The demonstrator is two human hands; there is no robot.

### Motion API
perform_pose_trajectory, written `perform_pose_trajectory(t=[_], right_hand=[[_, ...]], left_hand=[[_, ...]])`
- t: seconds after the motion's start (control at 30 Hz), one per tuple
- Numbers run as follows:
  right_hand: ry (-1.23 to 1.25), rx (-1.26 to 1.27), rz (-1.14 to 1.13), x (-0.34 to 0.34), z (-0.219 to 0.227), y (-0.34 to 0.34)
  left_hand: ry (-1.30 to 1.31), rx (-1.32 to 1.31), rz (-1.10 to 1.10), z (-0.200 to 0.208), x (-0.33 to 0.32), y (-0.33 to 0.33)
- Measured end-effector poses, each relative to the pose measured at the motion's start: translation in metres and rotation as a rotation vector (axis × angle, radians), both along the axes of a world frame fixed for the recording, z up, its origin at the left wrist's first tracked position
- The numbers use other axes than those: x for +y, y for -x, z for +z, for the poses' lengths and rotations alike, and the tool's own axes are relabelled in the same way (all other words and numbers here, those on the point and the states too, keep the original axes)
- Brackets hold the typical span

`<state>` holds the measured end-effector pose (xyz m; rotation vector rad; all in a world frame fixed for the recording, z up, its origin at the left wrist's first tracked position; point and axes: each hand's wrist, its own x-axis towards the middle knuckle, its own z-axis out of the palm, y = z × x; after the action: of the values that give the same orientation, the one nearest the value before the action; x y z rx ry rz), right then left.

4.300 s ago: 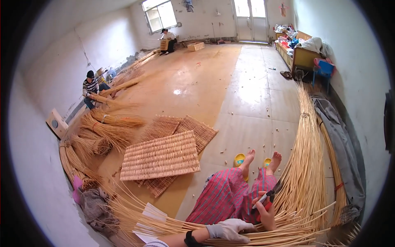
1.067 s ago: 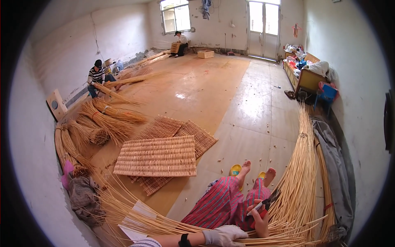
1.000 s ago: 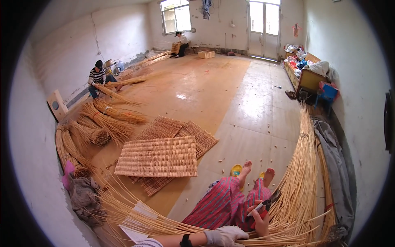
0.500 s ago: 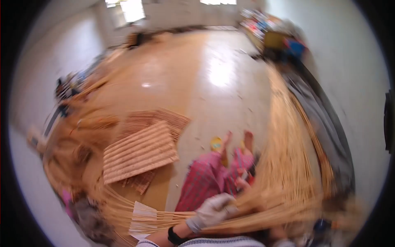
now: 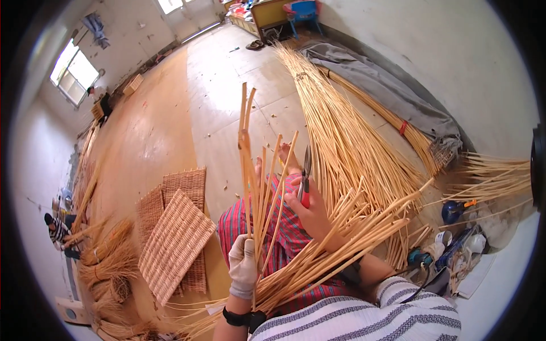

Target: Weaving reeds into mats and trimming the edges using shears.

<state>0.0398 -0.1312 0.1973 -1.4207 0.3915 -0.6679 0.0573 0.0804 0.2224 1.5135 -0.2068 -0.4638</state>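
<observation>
A white glove covers my left hand [image 5: 243, 266], its fingers wrapped round several pale willow rods [image 5: 266, 193]. The rods stand roughly upright, fanned apart at their cut upper ends. Just right of them, my bare right hand [image 5: 311, 211] grips a pair of pruning shears [image 5: 306, 175] with red handles, blades upward and apart from the rods. Across my lap and under my right forearm lies a loose bundle of rods [image 5: 335, 247], its ends pointing up to the right. My plaid trousers [image 5: 233, 224] show beneath.
A long sheaf of rods [image 5: 347, 125] spreads on the floor at right, beside a grey cloth [image 5: 369, 74]. Woven wicker panels [image 5: 177, 244] are stacked at left, near coiled bundles [image 5: 108, 250]. A power tool [image 5: 420, 257] lies at lower right. A person [image 5: 58, 230] works far left.
My view has swung and sharpened. My left hand, earlier low across the lap bundle, now holds rods upright. The shears in my right hand now show clearly; that hand was blurred before.
</observation>
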Motion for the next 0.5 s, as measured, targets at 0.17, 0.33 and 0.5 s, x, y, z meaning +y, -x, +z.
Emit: perform_pose_trajectory(t=[0.17,0.33,0.5], right_hand=[[-0.002,-0.053,-0.054,-0.012,-0.005,-0.011],[-0.111,0.014,0.008,-0.024,0.005,-0.010],[-0.163,0.082,0.041,-0.022,0.002,-0.013]], left_hand=[[0.007,-0.051,-0.048,-0.003,0.006,0.001],[0.008,-0.011,-0.078,-0.008,0.006,0.005],[0.000,-0.027,-0.098,-0.008,0.006,0.007]])
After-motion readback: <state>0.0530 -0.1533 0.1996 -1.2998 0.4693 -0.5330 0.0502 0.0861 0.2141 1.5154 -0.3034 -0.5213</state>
